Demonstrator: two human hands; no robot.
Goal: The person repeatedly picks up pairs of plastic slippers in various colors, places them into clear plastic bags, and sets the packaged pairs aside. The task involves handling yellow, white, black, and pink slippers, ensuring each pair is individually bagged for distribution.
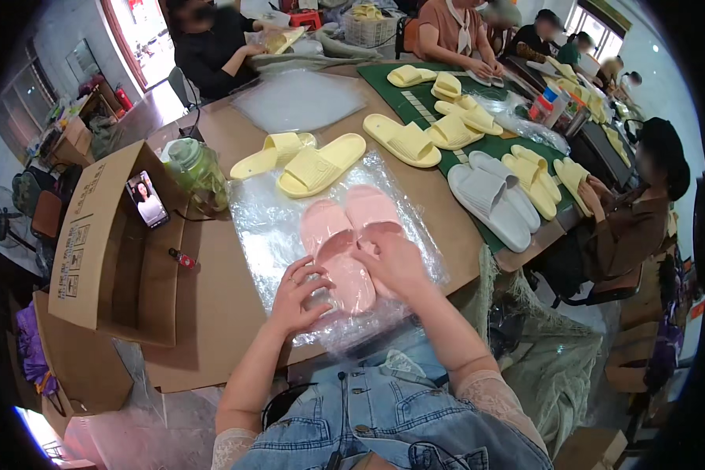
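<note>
A pair of pink slippers [338, 249] lies side by side on a stack of clear plastic bags [270, 227] in front of me. Glossy film appears to cover the near ends of the slippers. My left hand [296, 298] rests at the edge of the left slipper, fingers curved and apart. Over the right slipper's strap, my right hand [395, 265] has its fingers closed at the inner edge, partly hiding it. Just beyond lie two yellow slippers, one [321, 166] overlapping the other [262, 157].
An open cardboard box [157, 301] stands at left with a phone [146, 200] propped in it, beside a large jar [192, 176]. More yellow slippers [403, 141] and a grey pair [493, 200] lie on a green mat [478, 149]. Co-workers [642, 188] sit around the table.
</note>
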